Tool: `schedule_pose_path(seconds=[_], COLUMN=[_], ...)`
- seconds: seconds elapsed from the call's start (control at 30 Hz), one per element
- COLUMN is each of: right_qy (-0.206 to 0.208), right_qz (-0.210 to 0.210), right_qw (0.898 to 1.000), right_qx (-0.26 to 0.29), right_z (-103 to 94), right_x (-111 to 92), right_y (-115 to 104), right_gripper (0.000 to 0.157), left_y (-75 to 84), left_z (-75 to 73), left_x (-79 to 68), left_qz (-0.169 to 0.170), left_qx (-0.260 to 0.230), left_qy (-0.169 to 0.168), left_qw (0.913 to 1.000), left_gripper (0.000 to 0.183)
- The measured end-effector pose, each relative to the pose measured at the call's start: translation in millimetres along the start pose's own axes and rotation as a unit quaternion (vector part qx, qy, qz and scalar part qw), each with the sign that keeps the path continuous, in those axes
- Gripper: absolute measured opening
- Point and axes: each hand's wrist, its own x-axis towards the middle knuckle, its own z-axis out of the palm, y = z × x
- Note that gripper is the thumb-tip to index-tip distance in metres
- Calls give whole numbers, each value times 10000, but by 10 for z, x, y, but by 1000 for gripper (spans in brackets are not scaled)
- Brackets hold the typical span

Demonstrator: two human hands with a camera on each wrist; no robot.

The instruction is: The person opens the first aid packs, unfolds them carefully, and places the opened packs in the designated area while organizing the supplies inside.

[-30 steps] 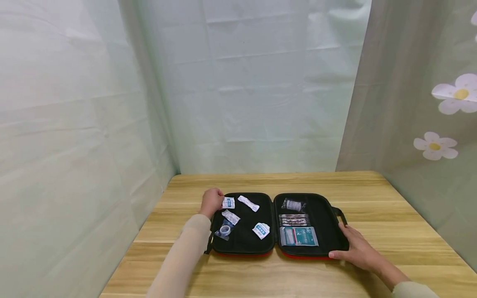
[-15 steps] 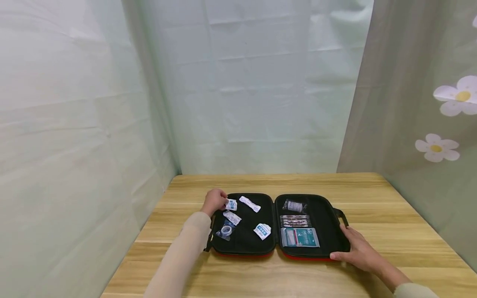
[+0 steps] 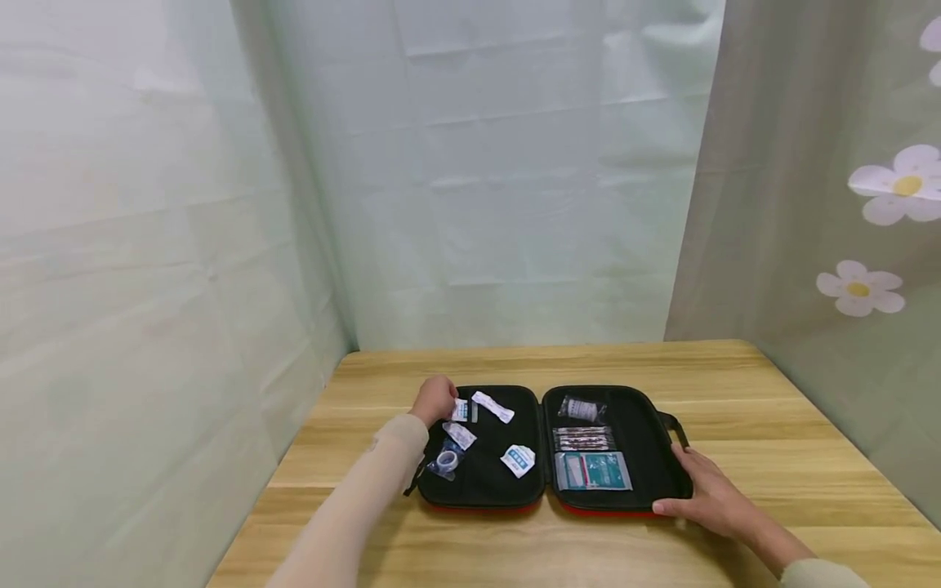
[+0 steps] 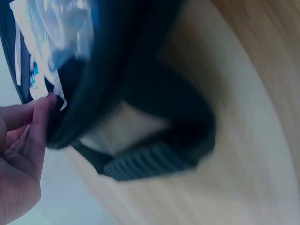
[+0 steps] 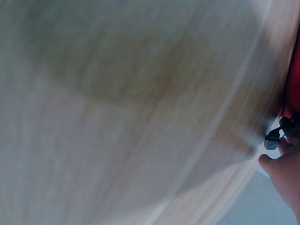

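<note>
With our left hand (image 3: pixel 434 400) we pinch a white packet (image 3: pixel 461 411) at the far left of the black case (image 3: pixel 488 483) on the worktop (image 3: pixel 588 551); our right hand (image 3: pixel 706 495) grips its near right corner.

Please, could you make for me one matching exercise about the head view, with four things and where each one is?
1. left hand
2. right hand
3. tape roll
4. teal packet

A. flat in the right half of the case
B. its fingers at a white packet
C. at the case's right front corner
D. round and white, in the case's left half

Pairs: 1-B, 2-C, 3-D, 4-A
</note>
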Motion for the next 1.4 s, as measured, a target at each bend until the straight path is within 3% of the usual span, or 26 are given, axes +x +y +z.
schedule_pose_path(seconds=[0.2, 0.37, 0.47, 0.67, 0.8, 0.9, 0.97, 1.07, 1.2, 1.27, 1.4], right_qy=[-78, -133, -129, -139, -170, -169, -165, -131, -117, -144, -193], right_qz=[92, 124, 102, 34, 50, 47, 25, -26, -65, -51, -29], right_qw=[9999, 9998, 9999, 9999, 9998, 9998, 9999, 9999, 9999, 9999, 9998], right_qx=[25, 49, 50, 42, 59, 58, 36, -1, -15, -8, 14], right_z=[11, 30, 37, 48, 49, 46, 47, 54, 67, 73, 78], right_x=[19, 46, 58, 76, 82, 82, 92, 111, 145, 165, 206], right_y=[-19, -27, -36, -47, -56, -62, -66, -69, -60, -51, -33], right_gripper=[114, 114, 114, 113, 113, 113, 112, 112, 112, 112, 112], left_y=[-38, -104, -40, 20, -3, -175, -315, -347, -131, -102, -75], left_z=[50, 68, 32, 59, 125, 283, 379, 353, 88, 1, -114], left_x=[94, 146, 59, -47, 29, 202, 313, 318, 73, -25, -130], left_qz=[-51, -455, -818, -967, -1145, -1126, -957, -863, -912, -677, -534], left_qx=[-406, -1043, -1631, -2618, -3094, -3362, -3443, -3293, -2789, -2614, -2315], left_qy=[144, -12, -133, -445, -619, -688, -671, -597, -442, -410, -454], left_qw=[9991, 9935, 9831, 9592, 9420, 9325, 9315, 9384, 9550, 9620, 9703], left_gripper=[19, 18, 22, 41, 58, 65, 63, 56, 38, 28, 23])
